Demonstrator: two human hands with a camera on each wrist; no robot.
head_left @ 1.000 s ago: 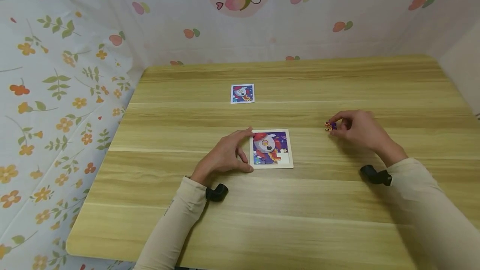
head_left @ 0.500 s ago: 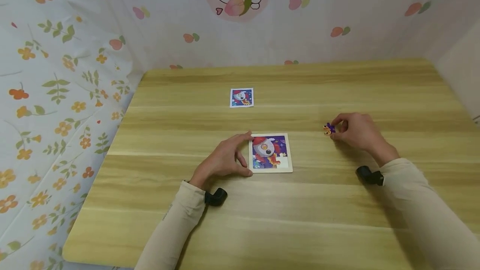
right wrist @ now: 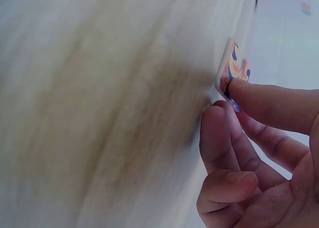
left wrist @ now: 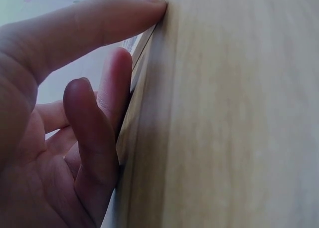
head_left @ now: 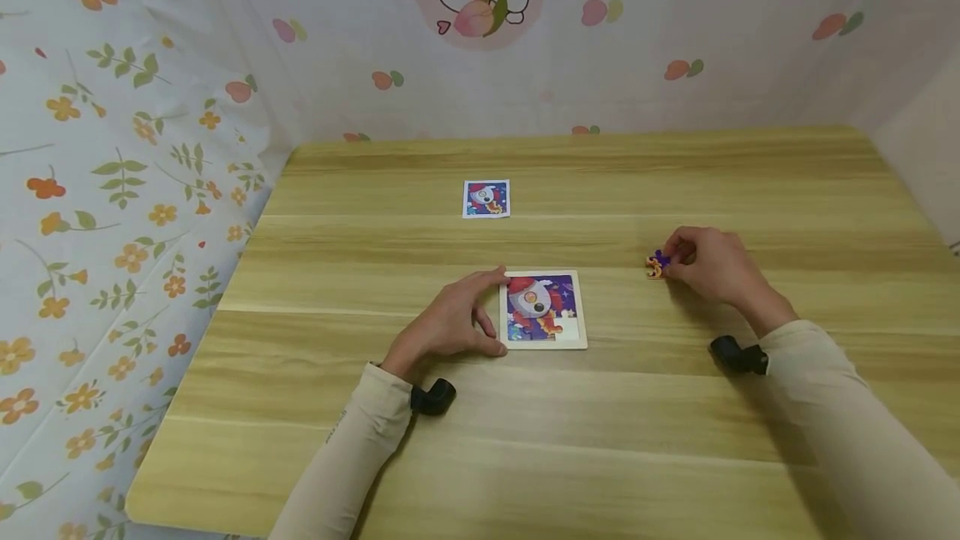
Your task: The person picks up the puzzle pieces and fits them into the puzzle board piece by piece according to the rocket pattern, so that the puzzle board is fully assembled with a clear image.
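On the table lies a jigsaw puzzle board (head_left: 543,310) with a pale frame and a rocket picture; a pale gap shows at its lower right. My left hand (head_left: 450,315) holds the board's left side, thumb at the near corner and forefinger at the far one. The left wrist view shows the thumb (left wrist: 114,21) along the frame's edge. Right of the board, my right hand (head_left: 720,267) pinches a purple and orange puzzle piece (head_left: 654,265) between thumb and fingers. That puzzle piece (right wrist: 233,68) looks tilted close to the tabletop; whether it touches is unclear.
A small picture card (head_left: 486,199) with a similar rocket lies farther back on the wooden table (head_left: 375,257). Behind the table hangs a patterned curtain (head_left: 330,65), with a floral cloth (head_left: 112,273) at the left. Each wrist carries a black camera (head_left: 433,397).
The puzzle piece has turned slightly in my right fingers, showing more purple, and has shifted a little left. My left hand stays on the board. The head view has tilted slightly.
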